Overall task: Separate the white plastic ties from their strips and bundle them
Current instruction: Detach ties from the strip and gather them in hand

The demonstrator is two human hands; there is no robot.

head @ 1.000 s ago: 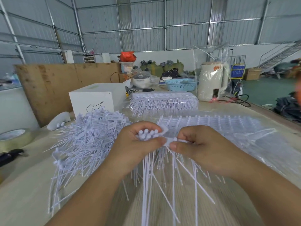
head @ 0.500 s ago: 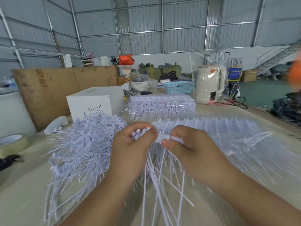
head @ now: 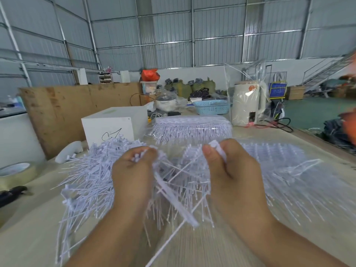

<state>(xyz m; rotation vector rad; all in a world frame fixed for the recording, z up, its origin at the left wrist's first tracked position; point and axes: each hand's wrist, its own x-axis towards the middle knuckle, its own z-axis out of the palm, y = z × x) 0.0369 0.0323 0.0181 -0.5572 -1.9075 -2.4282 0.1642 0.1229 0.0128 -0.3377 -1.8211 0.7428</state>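
White plastic ties [head: 92, 176] lie heaped on the table [head: 23, 228] to the outside of the left hand, a loose tangle of thin stems with small flat heads; more hang fanned below and between both hands. By their look they are very light, springy rather than stiff, and smooth enough to slide out of a slack hold. The heads seem the sensible place to take them, since the stems splay and flex, and a bunch held by the stems would likely scatter.

The left hand [head: 133, 170] is raised off the table with its back toward the camera, fingers curled round a cluster of tie heads [head: 137, 157] that stick up past the fingertips, their stems trailing down.

Between the hands a few stems cross loosely; the blur hides whether any still join the two sides.

The right hand [head: 231, 170] is held at the same height, well apart from the left, thumb pressed against curled fingers, pinching a white strip piece [head: 217, 149] at its top.

Beyond the right hand, unseparated strips [head: 279, 157] lie in clear wrap, and a further packed stack [head: 192, 126] sits past both hands.
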